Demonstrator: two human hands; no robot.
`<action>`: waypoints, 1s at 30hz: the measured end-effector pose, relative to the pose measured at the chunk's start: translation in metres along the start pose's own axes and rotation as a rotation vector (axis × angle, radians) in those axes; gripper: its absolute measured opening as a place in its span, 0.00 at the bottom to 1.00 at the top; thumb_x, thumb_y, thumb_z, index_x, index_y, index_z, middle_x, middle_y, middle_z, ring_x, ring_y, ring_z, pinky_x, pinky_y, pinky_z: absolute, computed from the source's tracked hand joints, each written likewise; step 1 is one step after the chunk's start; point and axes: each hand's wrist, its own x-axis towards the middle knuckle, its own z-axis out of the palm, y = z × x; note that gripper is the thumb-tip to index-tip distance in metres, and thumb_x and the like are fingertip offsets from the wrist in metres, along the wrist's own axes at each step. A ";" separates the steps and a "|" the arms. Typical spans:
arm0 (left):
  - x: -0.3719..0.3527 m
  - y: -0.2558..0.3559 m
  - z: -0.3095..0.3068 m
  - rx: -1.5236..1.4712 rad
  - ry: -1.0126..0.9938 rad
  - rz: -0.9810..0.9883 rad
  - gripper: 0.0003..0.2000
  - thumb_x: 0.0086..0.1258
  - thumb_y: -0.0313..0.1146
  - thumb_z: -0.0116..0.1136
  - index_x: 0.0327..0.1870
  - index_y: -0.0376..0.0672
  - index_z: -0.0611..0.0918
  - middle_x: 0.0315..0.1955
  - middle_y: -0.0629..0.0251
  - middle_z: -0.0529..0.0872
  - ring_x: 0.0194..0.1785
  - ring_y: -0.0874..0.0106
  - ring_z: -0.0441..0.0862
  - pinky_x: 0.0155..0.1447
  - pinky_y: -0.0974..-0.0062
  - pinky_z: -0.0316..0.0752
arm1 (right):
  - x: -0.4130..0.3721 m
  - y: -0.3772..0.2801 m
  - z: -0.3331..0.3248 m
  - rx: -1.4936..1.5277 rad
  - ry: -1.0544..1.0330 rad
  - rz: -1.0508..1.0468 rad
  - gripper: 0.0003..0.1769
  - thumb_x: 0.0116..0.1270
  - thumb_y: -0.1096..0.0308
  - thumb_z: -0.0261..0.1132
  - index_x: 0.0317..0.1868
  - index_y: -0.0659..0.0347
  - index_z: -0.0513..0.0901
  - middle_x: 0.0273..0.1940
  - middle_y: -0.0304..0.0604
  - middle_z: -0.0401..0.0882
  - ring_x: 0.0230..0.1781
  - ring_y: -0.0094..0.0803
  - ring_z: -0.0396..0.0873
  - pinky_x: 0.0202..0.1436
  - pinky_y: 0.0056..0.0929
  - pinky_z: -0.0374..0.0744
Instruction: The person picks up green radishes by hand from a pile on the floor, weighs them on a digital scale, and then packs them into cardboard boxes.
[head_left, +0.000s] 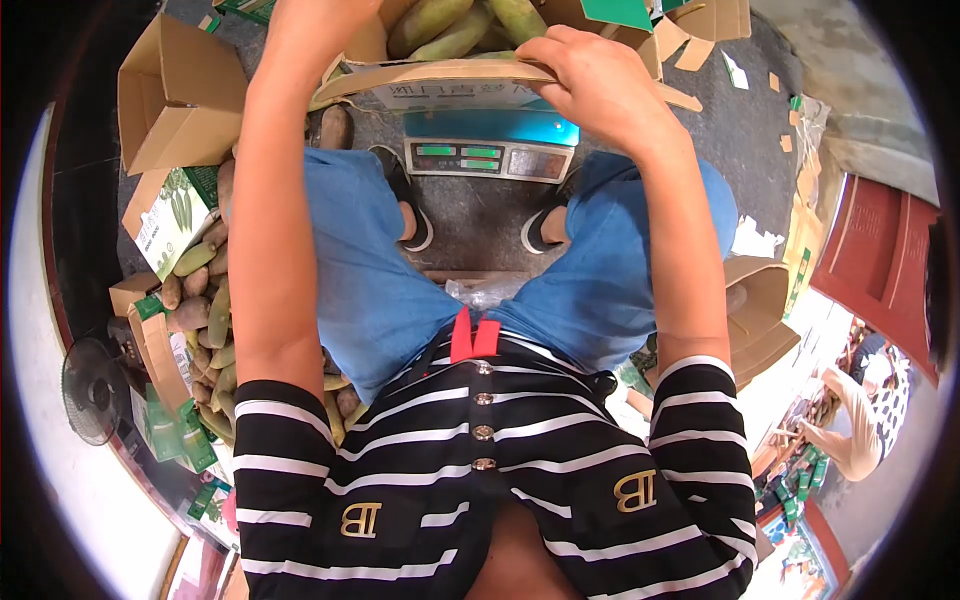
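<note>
A cardboard box filled with long green gourds stands at the top of the head view, its near flap folded out towards me. My right hand grips the right part of that flap, fingers curled over its upper edge. At the upper left my left hand is by the box's left side; the frame edge cuts it off and its fingers are hidden. Below the flap, a digital scale with lit green displays sits on the floor between my feet, close under the box.
An opened cardboard box stands at the left, above a heap of loose gourds. A fan is at the far left. Another carton lies by my right leg. Cardboard scraps litter the right floor, and another person is at far right.
</note>
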 end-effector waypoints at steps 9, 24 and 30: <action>-0.004 0.016 -0.001 0.012 -0.011 -0.019 0.19 0.63 0.36 0.64 0.50 0.32 0.78 0.39 0.47 0.83 0.42 0.56 0.82 0.46 0.65 0.77 | 0.003 -0.009 -0.007 0.042 0.068 -0.048 0.18 0.62 0.54 0.65 0.44 0.59 0.83 0.38 0.44 0.80 0.43 0.43 0.81 0.45 0.41 0.80; -0.005 0.017 0.002 0.000 0.011 -0.012 0.17 0.62 0.34 0.65 0.48 0.32 0.79 0.39 0.48 0.84 0.40 0.57 0.83 0.46 0.66 0.77 | 0.001 -0.010 -0.012 0.023 0.110 -0.040 0.24 0.60 0.47 0.66 0.44 0.59 0.84 0.37 0.44 0.81 0.41 0.43 0.82 0.44 0.41 0.80; -0.003 0.012 0.003 -0.006 0.000 0.007 0.17 0.62 0.33 0.65 0.48 0.32 0.78 0.38 0.48 0.83 0.40 0.57 0.82 0.45 0.66 0.77 | 0.001 -0.013 -0.015 0.018 0.097 -0.029 0.27 0.63 0.41 0.61 0.42 0.59 0.84 0.34 0.45 0.80 0.39 0.44 0.81 0.42 0.41 0.80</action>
